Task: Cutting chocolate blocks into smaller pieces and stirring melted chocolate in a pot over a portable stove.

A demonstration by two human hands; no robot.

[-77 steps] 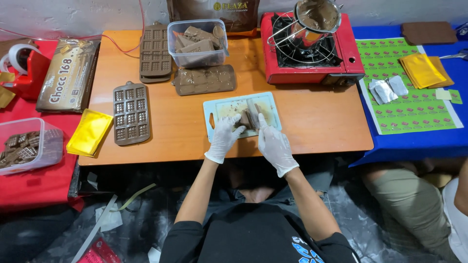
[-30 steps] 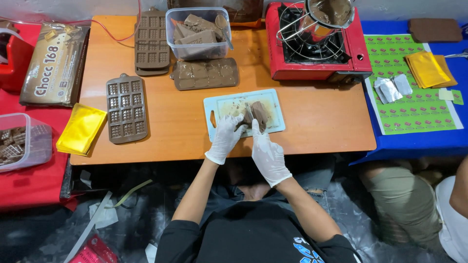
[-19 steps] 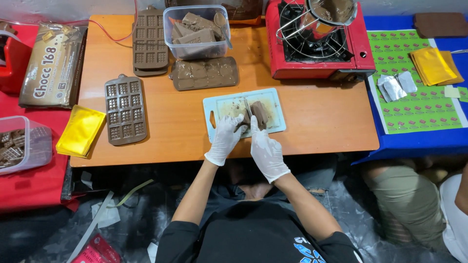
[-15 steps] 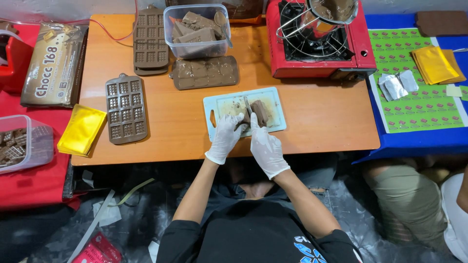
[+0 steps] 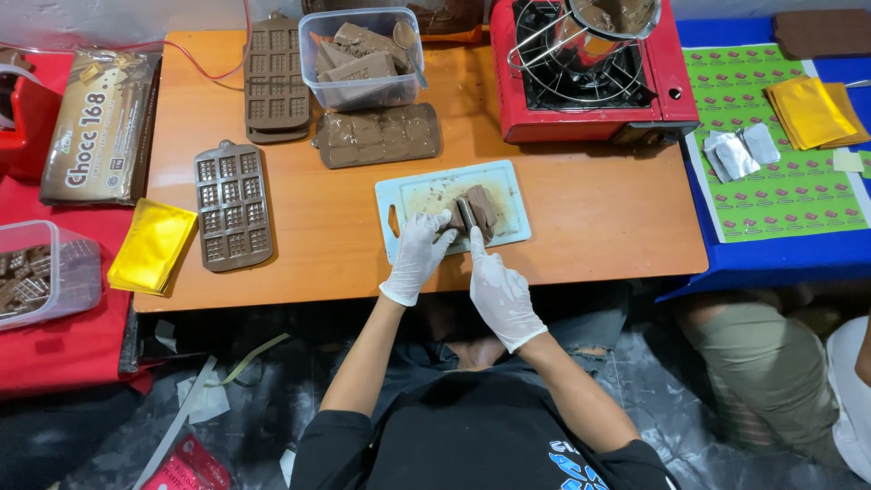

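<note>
A light blue cutting board [image 5: 413, 195] lies on the orange table [image 5: 590, 218], smeared with chocolate crumbs. On the board rests a brown chocolate block [image 5: 483, 205]. My left hand [image 5: 415, 259], in a white glove, grips the block's near left side. My right hand [image 5: 497, 290], also gloved, holds a knife [image 5: 465, 216], index finger stretched along its back, with the dark blade standing against the block.
Behind the board are a chocolate slab [image 5: 379, 136], a clear tub of chocolate chunks [image 5: 363, 54] and a red gas stove with a pot [image 5: 590, 73]. Brown moulds [image 5: 233, 218] and yellow foil [image 5: 152, 245] lie left. Another person's leg [image 5: 771, 372] is at right.
Both hands stay at the cutting board on the chocolate block, shifting only slightly. The view has drifted a little.
</note>
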